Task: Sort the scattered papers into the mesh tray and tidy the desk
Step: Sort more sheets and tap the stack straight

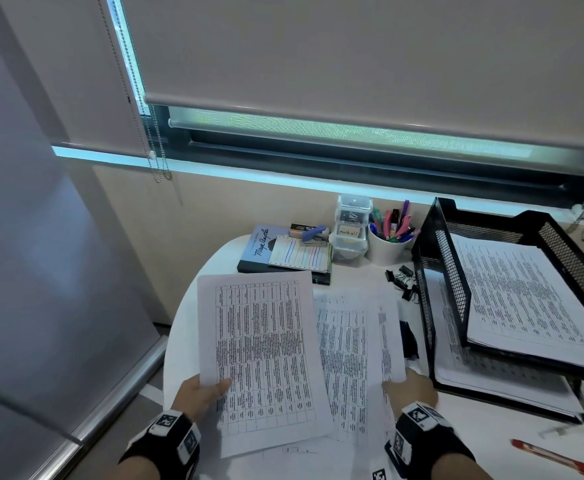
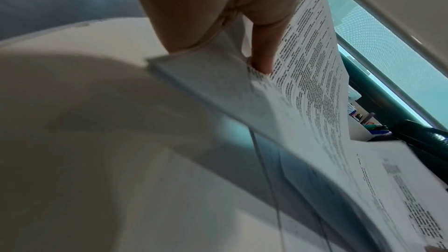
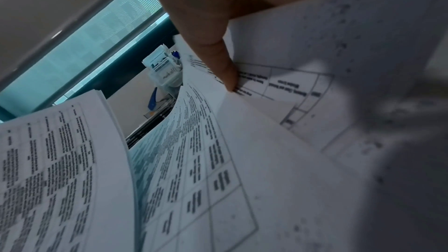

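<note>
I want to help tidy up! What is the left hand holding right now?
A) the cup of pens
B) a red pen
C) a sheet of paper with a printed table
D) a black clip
C: the left hand pinches the bottom corner of a printed sheet, lifted above the other papers; the red pen lies untouched at the desk's right.

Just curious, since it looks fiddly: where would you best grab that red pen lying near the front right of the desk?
Probably at the middle of the barrel of the red pen, pinched across its width from above. It lies flat on the white desk, slanted, with bare desk along both long sides; the right hand is nearest.
</note>
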`<state>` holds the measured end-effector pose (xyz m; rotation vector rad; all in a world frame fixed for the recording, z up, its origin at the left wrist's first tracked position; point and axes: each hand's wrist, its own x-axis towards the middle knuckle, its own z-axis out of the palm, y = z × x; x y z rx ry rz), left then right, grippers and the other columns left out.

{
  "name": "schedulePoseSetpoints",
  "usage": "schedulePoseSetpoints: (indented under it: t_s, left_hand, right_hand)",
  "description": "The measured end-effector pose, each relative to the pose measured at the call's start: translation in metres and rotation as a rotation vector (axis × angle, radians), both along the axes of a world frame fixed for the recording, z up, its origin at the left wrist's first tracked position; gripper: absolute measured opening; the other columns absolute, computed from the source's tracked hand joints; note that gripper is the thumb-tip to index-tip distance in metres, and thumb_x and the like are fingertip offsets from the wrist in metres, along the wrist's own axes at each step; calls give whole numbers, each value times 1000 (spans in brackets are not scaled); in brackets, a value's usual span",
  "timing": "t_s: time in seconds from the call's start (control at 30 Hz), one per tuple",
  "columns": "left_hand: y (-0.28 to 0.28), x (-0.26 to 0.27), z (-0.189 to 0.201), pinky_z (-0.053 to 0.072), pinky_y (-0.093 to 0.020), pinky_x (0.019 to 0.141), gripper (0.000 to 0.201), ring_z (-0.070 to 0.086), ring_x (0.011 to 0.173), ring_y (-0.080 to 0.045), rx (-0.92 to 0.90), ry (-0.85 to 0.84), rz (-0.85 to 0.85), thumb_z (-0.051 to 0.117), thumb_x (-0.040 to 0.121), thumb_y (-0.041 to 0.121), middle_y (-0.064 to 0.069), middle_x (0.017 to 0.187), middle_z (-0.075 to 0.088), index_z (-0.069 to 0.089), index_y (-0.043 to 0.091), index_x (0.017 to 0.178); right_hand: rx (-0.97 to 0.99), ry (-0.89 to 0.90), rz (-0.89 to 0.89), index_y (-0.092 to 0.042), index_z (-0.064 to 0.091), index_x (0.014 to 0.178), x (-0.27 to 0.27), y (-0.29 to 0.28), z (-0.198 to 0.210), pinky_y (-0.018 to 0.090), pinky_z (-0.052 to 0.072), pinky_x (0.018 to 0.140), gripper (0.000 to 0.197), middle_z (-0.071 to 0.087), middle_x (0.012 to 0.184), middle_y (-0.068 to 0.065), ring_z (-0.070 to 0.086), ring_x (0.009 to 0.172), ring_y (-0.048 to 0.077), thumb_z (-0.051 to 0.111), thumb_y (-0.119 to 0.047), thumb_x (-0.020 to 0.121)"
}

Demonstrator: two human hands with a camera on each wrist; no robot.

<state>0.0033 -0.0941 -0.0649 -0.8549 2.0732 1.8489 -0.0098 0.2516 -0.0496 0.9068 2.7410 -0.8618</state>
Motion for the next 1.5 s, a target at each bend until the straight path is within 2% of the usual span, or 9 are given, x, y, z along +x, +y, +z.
schedulePoseSetpoints:
  t_s: [0.17, 0.33, 0.5, 0.6, 0.7, 0.9, 1.23, 1.33, 1.5]
  left_hand:
    - [5, -5, -10, 49, -51, 91, 26, 65, 87, -35, -52, -13, -38, 75, 75, 6, -21, 89, 69, 66, -6, 96]
    - [9, -10, -10, 52, -42, 83, 24, 62, 84, -30, -111, 3, -77, 71, 80, 7, -17, 86, 66, 64, -8, 97]
    - [10, -8, -13, 51, -41, 86, 25, 63, 87, -30, -98, 2, -89, 71, 80, 7, -18, 90, 68, 65, -7, 100]
    - [13, -7, -12, 50, -38, 85, 26, 62, 87, -29, -94, 21, -105, 70, 80, 6, -17, 89, 67, 64, -7, 102]
    - [17, -6, -7, 46, -31, 81, 25, 61, 89, -28, -103, 48, -138, 69, 81, 4, -13, 84, 65, 64, -9, 102]
    - [24, -5, -1, 43, -28, 76, 10, 57, 87, -24, -136, 53, -201, 67, 83, 9, -3, 74, 60, 62, 3, 90]
    - [39, 3, 8, 50, -28, 76, 13, 62, 88, -22, -127, 90, -355, 68, 83, 17, 2, 83, 64, 60, 14, 92]
    - [40, 3, 13, 52, -29, 87, 33, 59, 101, -23, -158, 135, -377, 75, 76, 22, -4, 109, 57, 57, 17, 103]
    - [43, -1, 22, 22, -34, 113, 78, 20, 142, -23, -212, 135, -340, 78, 73, 16, -5, 154, 9, 38, 10, 140]
  right_hand:
    - [-117, 26, -9, 1, 60, 106, -8, -3, -2, 33, 53, 74, 31, 68, 98, 18, 64, 86, 29, 63, -4, 75]
    - [-382, 38, -60, -2, 22, 143, -10, -9, 1, 30, 45, 73, 75, 53, 116, 23, 56, 89, 30, 62, 1, 80]
    - [-614, 29, -48, 10, 61, 110, -12, 1, 1, 32, 50, 74, 31, 66, 104, 20, 60, 91, 29, 60, 11, 79]
    - [-685, 5, -25, 2, 67, 93, -14, 5, 3, 49, 49, 92, 21, 69, 95, 18, 64, 95, 36, 58, 13, 77]
    - [-718, -14, -29, 4, 65, 85, -17, 2, 10, 42, 48, 84, 17, 67, 87, 16, 61, 85, 33, 53, 14, 78]
    - [-857, -68, 92, -2, 64, 96, -14, -15, 31, 29, 49, 69, 13, 67, 86, 8, 62, 82, 19, 65, -2, 83]
    - [-884, -95, 98, -1, 65, 101, -3, -15, 27, 51, 46, 96, 28, 72, 95, 13, 65, 97, 33, 65, 13, 77]
    - [-888, -21, 41, -1, 65, 103, 2, -12, 24, 42, 49, 88, 30, 70, 103, 15, 64, 95, 28, 65, 14, 77]
    - [-925, 32, 18, 1, 66, 103, 8, -7, 23, 40, 49, 87, 29, 70, 104, 17, 64, 97, 30, 65, 12, 76]
